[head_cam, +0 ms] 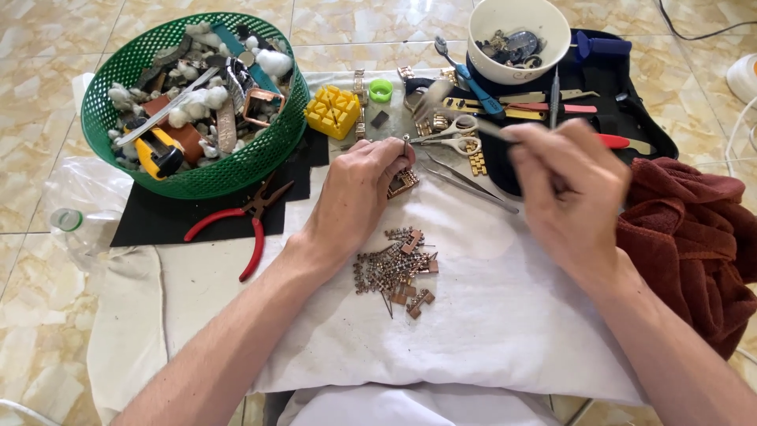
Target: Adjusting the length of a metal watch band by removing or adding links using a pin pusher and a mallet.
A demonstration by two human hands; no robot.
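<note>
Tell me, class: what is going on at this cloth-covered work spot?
A person sits over a white cloth. The left hand pins a small copper-coloured watch-band piece to the cloth, holding a thin pin upright on it. The right hand holds a small hammer-like tool, blurred, above it. A pile of loose band links lies nearer the person. Red-handled pliers and a green basket sit to the left.
</note>
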